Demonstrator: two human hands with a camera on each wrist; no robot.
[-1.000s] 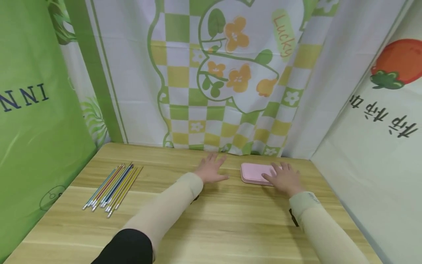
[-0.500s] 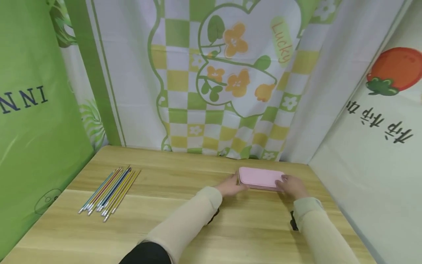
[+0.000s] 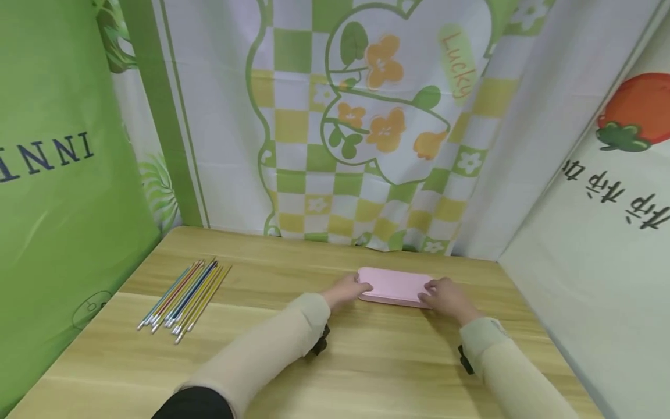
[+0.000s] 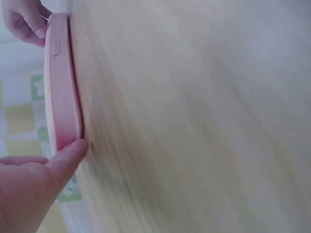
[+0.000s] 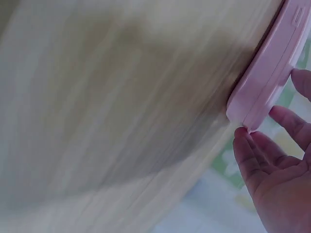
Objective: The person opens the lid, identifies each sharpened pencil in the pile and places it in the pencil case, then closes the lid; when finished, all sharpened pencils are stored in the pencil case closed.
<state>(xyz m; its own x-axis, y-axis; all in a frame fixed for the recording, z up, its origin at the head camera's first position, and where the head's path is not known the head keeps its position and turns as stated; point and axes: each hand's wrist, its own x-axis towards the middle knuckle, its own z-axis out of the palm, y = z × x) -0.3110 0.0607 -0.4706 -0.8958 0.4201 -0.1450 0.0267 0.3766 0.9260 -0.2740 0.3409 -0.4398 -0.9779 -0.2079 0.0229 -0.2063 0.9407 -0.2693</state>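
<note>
A pink pencil case [image 3: 394, 286] with rounded corners lies on the wooden table, its lid down. A small clasp mark shows on its near side in both wrist views. My left hand [image 3: 345, 291] grips the left end, thumb along the near edge; in the left wrist view the thumb [image 4: 73, 151] presses the case's corner. At the opposite end my right hand [image 3: 447, 299] holds the corner between its fingertips. Close up, the right fingers [image 5: 248, 158] meet the end of the case, with other fingertips on its lid side.
Several pencils [image 3: 183, 297] in blue, red and yellow lie in a loose bundle at the table's left, white-tipped ends toward me. A checked curtain [image 3: 335, 192] hangs behind the table [image 3: 366, 372]. Printed cloths stand to the left and right.
My left hand, earlier spread apart from the pencil case, has come to grip its left end. My right hand has gone from lying over it to holding its right end. The case has shifted left.
</note>
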